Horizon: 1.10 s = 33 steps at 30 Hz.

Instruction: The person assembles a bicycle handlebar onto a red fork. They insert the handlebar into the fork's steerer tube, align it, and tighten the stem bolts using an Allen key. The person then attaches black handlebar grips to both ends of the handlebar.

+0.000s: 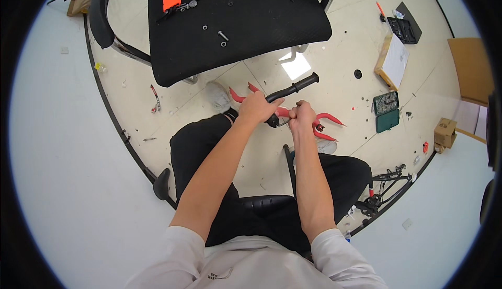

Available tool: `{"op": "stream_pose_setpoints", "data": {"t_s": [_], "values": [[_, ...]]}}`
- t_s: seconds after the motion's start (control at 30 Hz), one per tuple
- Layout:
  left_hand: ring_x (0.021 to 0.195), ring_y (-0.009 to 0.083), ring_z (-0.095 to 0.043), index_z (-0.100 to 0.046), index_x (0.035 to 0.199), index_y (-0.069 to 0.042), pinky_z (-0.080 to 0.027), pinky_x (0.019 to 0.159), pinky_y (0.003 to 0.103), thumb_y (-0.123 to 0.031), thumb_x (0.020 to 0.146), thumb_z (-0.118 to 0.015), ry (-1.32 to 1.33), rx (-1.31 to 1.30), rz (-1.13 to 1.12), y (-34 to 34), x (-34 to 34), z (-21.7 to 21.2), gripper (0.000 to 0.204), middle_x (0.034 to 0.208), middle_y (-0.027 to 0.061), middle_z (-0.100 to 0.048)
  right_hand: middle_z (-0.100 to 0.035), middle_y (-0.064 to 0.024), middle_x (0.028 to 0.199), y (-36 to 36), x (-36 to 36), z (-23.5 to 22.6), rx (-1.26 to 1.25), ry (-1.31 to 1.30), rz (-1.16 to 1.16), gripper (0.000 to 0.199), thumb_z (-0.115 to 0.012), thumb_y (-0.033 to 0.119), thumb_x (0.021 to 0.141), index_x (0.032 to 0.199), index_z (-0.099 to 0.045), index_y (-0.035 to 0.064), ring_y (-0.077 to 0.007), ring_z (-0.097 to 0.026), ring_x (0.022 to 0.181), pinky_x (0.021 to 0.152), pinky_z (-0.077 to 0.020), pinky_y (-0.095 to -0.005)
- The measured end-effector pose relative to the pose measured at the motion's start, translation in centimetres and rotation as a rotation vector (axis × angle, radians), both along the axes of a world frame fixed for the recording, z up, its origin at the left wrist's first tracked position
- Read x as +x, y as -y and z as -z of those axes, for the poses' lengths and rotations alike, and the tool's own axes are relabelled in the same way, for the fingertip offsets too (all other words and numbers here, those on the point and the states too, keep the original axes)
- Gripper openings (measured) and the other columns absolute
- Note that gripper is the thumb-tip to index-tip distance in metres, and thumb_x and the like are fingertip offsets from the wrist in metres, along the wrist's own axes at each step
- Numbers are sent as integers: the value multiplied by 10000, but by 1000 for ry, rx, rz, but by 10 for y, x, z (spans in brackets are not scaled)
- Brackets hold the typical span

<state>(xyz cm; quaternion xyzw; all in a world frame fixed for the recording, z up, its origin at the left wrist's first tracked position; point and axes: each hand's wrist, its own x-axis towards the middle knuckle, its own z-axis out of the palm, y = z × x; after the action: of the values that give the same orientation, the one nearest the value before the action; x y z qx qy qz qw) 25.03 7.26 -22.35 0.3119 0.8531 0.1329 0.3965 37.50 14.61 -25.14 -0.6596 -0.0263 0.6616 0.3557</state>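
My left hand is closed around the inner part of a black handlebar, whose ribbed grip points up and to the right. My right hand is closed beside it, its fingers around a thin bent metal rod that looks like a hex key; most of it is hidden. Beneath both hands lies a red forked frame part, with two prongs showing on the left and more on the right. A black clamp-like end sits just below my left fingers.
A black chair ahead carries a bolt, several washers and an orange piece. On the floor at right are a green tool case, a white-topped box and a black case. Black bike parts lie lower right.
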Motion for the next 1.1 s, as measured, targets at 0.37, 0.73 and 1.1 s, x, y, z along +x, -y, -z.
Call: {"op": "stream_pose_setpoints", "data": {"t_s": [0.37, 0.73, 1.1], "values": [[785, 334, -705, -692, 829, 18, -541, 718, 410, -581, 799, -702, 84, -27, 34, 28, -12, -4, 600, 757, 193, -697, -395, -6, 607, 32, -2, 9, 105, 64, -199, 71, -507, -23, 858, 912, -463, -33, -106, -340, 394, 352, -229, -293], [840, 374, -699, -701, 839, 29, -547, 777, 440, -577, 794, -707, 132, 12, -3, 25, -14, -7, 608, 809, 227, -700, -438, -35, 607, 25, -11, -2, 262, 266, -395, 138, -516, 1, 854, 738, -443, 7, -124, -373, 388, 338, -260, -311], [842, 362, -698, -699, 854, 44, -534, 786, 434, -588, 816, -674, 162, 6, -40, 10, -22, -3, 633, 831, 226, -701, -443, -47, 577, 6, -25, 1, 403, 386, -504, 135, -550, 29, 855, 763, -458, -4, -127, -379, 400, 358, -268, -308]]}}
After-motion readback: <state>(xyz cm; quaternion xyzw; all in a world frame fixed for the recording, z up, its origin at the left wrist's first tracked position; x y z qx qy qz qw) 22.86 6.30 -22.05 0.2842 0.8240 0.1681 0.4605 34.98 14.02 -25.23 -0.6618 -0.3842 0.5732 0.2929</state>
